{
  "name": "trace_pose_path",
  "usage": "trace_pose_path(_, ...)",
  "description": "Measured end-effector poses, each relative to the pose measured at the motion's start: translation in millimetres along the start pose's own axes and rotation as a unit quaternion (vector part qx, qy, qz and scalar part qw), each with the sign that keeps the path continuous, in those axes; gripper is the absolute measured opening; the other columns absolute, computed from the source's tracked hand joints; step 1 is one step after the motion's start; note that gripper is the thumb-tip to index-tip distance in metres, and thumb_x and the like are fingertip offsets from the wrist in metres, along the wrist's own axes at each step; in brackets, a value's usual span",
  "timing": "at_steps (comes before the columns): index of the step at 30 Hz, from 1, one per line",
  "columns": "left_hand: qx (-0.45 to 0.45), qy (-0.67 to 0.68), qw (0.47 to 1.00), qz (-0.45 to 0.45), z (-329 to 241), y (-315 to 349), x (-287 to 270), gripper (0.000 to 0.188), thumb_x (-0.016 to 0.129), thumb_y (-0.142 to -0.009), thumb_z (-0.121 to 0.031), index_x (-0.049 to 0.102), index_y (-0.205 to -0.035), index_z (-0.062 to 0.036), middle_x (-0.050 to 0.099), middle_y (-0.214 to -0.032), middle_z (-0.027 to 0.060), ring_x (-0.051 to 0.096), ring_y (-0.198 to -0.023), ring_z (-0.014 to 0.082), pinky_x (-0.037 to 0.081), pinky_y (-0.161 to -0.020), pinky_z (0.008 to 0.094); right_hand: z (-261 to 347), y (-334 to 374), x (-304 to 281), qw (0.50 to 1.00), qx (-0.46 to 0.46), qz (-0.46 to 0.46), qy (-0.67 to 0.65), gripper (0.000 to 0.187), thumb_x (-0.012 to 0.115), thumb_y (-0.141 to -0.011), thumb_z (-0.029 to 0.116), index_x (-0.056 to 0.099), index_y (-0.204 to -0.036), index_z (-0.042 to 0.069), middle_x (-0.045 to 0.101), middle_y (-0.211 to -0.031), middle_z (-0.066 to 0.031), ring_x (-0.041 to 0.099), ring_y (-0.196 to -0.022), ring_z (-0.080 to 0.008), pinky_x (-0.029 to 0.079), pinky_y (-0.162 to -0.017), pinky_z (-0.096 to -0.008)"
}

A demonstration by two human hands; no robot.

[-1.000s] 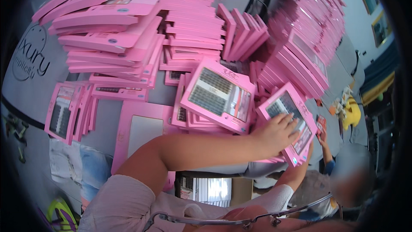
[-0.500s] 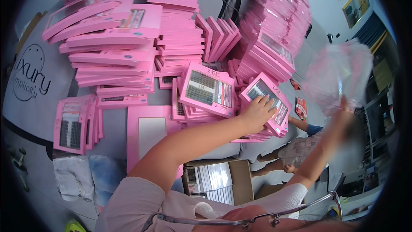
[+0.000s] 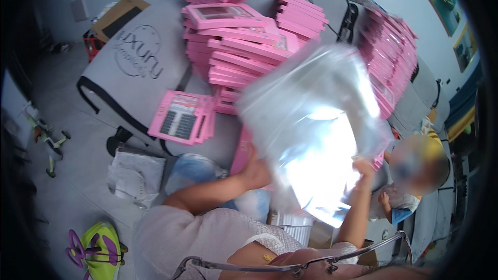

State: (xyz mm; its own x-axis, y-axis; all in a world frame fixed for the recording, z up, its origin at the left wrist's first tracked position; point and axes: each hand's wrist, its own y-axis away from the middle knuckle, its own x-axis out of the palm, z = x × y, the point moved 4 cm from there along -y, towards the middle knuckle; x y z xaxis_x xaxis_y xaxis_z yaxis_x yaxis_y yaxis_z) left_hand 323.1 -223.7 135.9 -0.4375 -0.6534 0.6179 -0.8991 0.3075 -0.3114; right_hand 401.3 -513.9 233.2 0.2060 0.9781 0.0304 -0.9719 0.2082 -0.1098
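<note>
Clear plastic bags (image 3: 316, 93), loose and shiny, spread upright in front of me and hide much of the middle of the surface. My right hand (image 3: 364, 168) is closed on their right edge. At their lower left edge is my left hand (image 3: 255, 171), its fingers hidden behind the plastic and blurred. Beyond the plastic rises a tall stack of pink lash boxes (image 3: 241, 62) with clear windows. To the left, several more lash boxes (image 3: 179, 119) lean together, dark lash rows showing in the front one. A pink box edge (image 3: 241, 150) shows just above my left hand.
A grey covered surface (image 3: 116, 72) carries the boxes. More pink boxes in plastic (image 3: 389, 52) stand at the far right. Another person (image 3: 397, 202) is at the right. A white package (image 3: 136, 176) lies at the near left, with a green and purple toy (image 3: 101, 251) below it on the floor.
My left hand has left the pink lash box and moved left and nearer. The right hand has brought the plastic bags from the right to the middle. The view has swung left.
</note>
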Motion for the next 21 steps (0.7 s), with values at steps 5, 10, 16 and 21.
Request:
trace_pose_path(5, 0.052, -0.034, 0.970, -0.235, -57, 154, -64, 0.068, 0.042, -0.091, -0.049, 0.028, -0.142, -0.0060, 0.041, -0.139, 0.0130, 0.039, -0.127, 0.0292, 0.032, -0.104, 0.0468, -131, 97, 166, 0.867, 0.314, 0.309, -0.233, 0.020, 0.063, -0.067, -0.005, 0.059, -0.086, -0.008, 0.062, -0.073, -0.0144, 0.064, -0.061, -0.0220, 0.050, -0.050, -0.0284)
trace_pose_path(10, 0.119, -0.022, 0.931, -0.344, -114, 252, -98, 0.058, 0.046, -0.092, -0.037, 0.034, -0.138, -0.0047, 0.045, -0.134, 0.0141, 0.046, -0.121, 0.0289, 0.038, -0.100, 0.0459, -87, 172, 283, 0.837, 0.265, 0.430, -0.212, 0.039, 0.069, -0.073, -0.003, 0.054, -0.109, -0.003, 0.065, -0.087, -0.0107, 0.064, -0.076, -0.0174, 0.052, -0.066, -0.0296)
trace_pose_path(16, 0.151, -0.089, 0.913, -0.369, -241, 287, -119, 0.046, 0.051, -0.093, -0.023, 0.041, -0.133, -0.0030, 0.051, -0.127, 0.0154, 0.053, -0.114, 0.0286, 0.045, -0.095, 0.0447, -52, 187, 377, 0.875, 0.177, 0.409, -0.191, 0.031, 0.069, -0.075, -0.001, 0.058, -0.104, -0.001, 0.064, -0.087, -0.0077, 0.062, -0.075, -0.0154, 0.051, -0.068, -0.0299)
trace_pose_path(21, 0.193, -0.235, 0.842, -0.446, -376, 178, -113, 0.047, 0.058, -0.077, 0.009, 0.046, -0.123, 0.0043, 0.061, -0.105, 0.0160, 0.064, -0.089, 0.0250, 0.055, -0.073, 0.0339, 0, 125, 488, 0.893, 0.007, 0.399, -0.207, 0.033, 0.067, -0.075, 0.000, 0.058, -0.107, 0.000, 0.064, -0.088, -0.0061, 0.060, -0.077, -0.0129, 0.048, -0.067, -0.0266)
